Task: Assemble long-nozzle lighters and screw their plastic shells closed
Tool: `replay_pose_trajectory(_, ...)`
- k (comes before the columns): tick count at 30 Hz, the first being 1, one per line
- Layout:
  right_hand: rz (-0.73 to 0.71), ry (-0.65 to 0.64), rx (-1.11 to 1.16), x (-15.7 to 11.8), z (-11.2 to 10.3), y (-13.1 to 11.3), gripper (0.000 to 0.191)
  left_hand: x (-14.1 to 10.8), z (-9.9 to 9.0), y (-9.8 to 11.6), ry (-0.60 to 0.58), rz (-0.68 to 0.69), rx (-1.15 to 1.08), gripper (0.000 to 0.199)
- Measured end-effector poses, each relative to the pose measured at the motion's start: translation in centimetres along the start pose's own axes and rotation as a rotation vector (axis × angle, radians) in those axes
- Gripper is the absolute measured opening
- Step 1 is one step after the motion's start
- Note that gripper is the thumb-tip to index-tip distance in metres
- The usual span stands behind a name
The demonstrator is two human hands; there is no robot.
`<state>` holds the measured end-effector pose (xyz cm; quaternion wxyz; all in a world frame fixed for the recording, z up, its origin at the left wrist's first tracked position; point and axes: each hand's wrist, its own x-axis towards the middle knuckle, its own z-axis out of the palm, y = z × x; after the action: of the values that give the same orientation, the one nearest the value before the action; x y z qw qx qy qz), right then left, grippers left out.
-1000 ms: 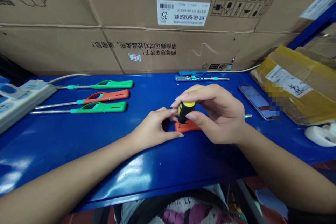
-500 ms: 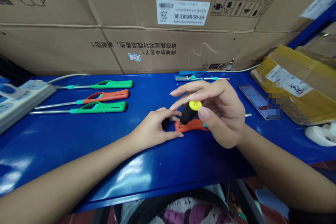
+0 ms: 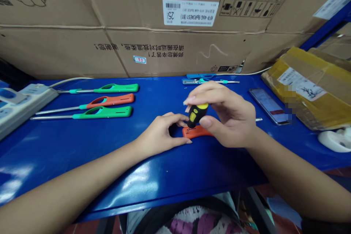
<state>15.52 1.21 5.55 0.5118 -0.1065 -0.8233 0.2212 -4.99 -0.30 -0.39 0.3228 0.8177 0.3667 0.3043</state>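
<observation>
Head view: the orange lighter (image 3: 202, 130) lies on the blue counter (image 3: 175, 186), toward four o'clock from the middle. The left hand's (image 3: 156, 132) grip steadies its blunt end between thumb and fingers — the right hand's (image 3: 233, 119) grip pinches the screwdriver (image 3: 194, 116) by its handle, shaft slanting to seven o'clock. The lighter's long axis runs roughly nine to three; its metal tip (image 3: 259, 119) apparently points to three. It should be light, stiff, slightly slippery — best held by the plastic body.
</observation>
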Motion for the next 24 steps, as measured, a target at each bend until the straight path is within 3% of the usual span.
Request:
replay_pose_trajectory(4,0.005,-0.049,0.039,-0.2,0.1,-0.1,0.035,-0.1,0.1,-0.3,0.019,0.011,-0.005,0.038)
replay_pose_trajectory(9,-0.039,0.057,-0.01,-0.1,0.4,0.0,0.041,0.0,-0.1,-0.3,-0.056,-0.022,-0.057,0.046)
replay_pose_trajectory(14,0.005,0.101,-0.018,-0.2,0.4,0.4,0.039,0.0,0.0,-0.2,-0.015,-0.018,-0.006,0.045)
replay_pose_trajectory(21,0.169,0.48,-0.079,0.2,-0.3,0.6,0.018,-0.1,0.0,-0.3,-0.043,0.001,-0.002,0.046)
replay_pose_trajectory(24,0.211,0.455,-0.082,0.4,-0.6,1.3,0.016,-0.3,-0.4,0.2,-0.07,0.04,0.093,0.049)
